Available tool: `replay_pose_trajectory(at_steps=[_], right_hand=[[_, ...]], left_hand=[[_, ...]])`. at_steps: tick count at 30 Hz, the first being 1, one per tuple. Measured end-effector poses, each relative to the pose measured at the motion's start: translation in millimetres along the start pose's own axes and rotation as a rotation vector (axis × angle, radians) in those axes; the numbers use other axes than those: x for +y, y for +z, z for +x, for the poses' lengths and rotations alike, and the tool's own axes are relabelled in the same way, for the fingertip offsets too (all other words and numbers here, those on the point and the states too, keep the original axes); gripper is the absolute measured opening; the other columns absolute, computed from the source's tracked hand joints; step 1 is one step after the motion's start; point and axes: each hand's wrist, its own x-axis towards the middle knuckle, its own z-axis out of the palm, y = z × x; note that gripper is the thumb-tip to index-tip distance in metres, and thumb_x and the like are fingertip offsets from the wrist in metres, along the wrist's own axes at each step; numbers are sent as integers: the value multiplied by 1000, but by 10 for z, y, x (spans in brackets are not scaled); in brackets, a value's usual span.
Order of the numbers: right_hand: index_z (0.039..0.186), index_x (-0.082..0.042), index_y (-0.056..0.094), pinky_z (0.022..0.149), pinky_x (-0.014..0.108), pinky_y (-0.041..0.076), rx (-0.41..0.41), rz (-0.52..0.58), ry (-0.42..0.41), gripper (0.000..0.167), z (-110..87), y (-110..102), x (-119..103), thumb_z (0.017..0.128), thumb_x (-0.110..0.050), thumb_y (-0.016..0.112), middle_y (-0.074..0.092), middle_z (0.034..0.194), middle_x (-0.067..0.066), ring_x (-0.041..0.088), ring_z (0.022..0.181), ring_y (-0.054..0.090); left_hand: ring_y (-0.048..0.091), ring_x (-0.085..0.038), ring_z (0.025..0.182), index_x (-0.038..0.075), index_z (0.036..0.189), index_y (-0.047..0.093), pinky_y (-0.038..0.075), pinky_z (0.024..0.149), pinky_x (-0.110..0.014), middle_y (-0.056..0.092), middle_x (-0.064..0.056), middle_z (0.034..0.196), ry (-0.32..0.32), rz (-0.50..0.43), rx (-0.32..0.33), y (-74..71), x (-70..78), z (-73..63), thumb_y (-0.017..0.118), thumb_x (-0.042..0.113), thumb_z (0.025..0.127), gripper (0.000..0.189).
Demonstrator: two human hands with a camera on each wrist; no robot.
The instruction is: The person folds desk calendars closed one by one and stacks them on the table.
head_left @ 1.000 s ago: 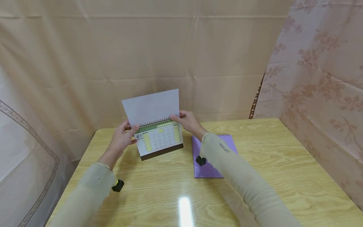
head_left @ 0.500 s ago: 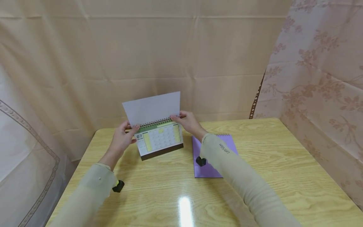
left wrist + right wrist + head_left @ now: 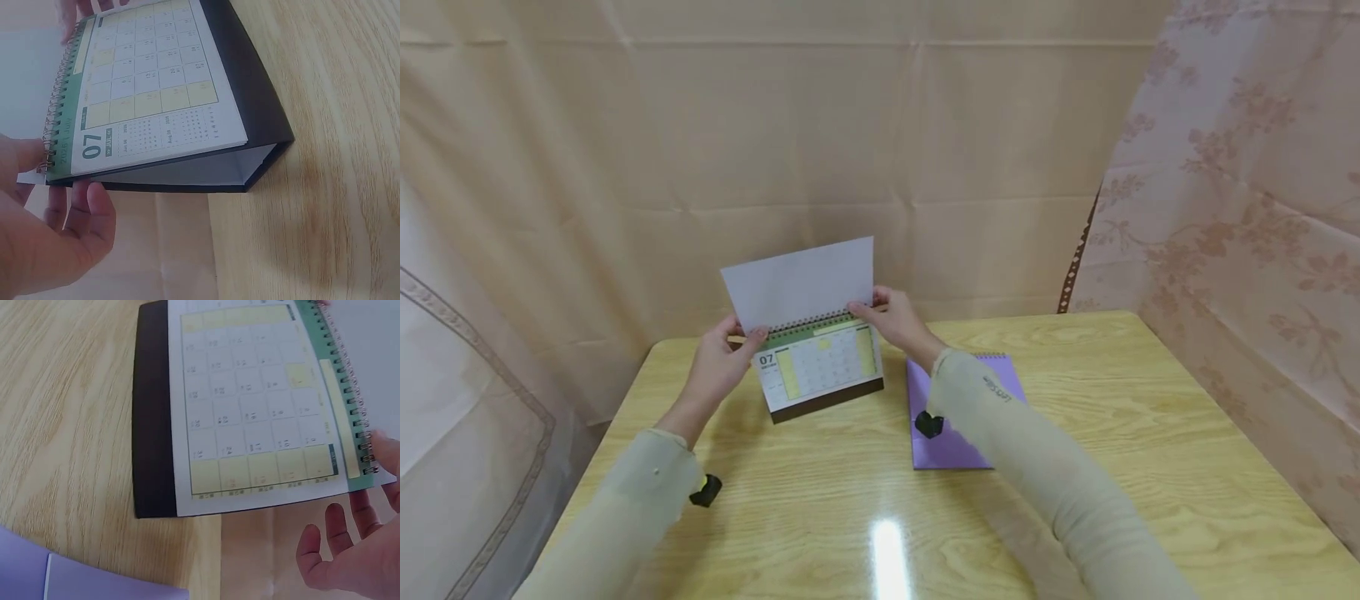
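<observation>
The calendar (image 3: 822,362) is between left grip (image 3: 718,361) and right grip (image 3: 901,321), both pinching its top

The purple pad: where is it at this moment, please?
In the head view, the purple pad lies on the table, just right of the calendar, partly hidden by the right sleeve.

Left hand (image 3: 713,365) and right hand (image 3: 900,322) pinch the desk calendar (image 3: 823,362) at opposite spiral ends, both sleeved forearms (image 3: 1045,467) extended toward it

The right hand (image 3: 365,565) pinches the calendar (image 3: 250,419) near one end of its coils (image 3: 354,395).
</observation>
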Motion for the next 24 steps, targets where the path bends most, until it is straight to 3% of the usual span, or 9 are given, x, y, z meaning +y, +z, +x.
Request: replay_pose_trajectory(at_steps=[8,15,21,24], right_hand=[[126,-5,61,97,43,49,5,32,40,41,-61,-93,-85,101,-37,64,62,124,13,27,114,58],[136,-7,54,93,45,51,-28,95,97,51,-95,-175,-126,102,-44,61,57,129,12,27,113,56],[138,-7,51,95,48,50,-60,107,129,56,-137,-266,-146,103,-51,55,55,135,13,38,124,54],[136,-6,50,93,47,51,-68,99,151,58,-160,-306,-165,103,-54,52,56,135,14,37,121,56]], left_hand=[[65,-34,95,1,133,59,51,72,-30,60,-19,120,35,61,-1,-38,11,5,60,32,104,42],[62,-32,99,1,120,61,49,77,-36,58,-17,122,-7,69,9,-125,99,-56,53,50,103,52],[58,-39,113,4,142,50,51,91,-46,52,-20,133,-76,-5,-26,-215,187,-127,41,69,99,79],[56,-41,116,3,148,43,52,93,-49,49,-22,138,-131,-18,-57,-256,210,-150,36,74,97,88]])
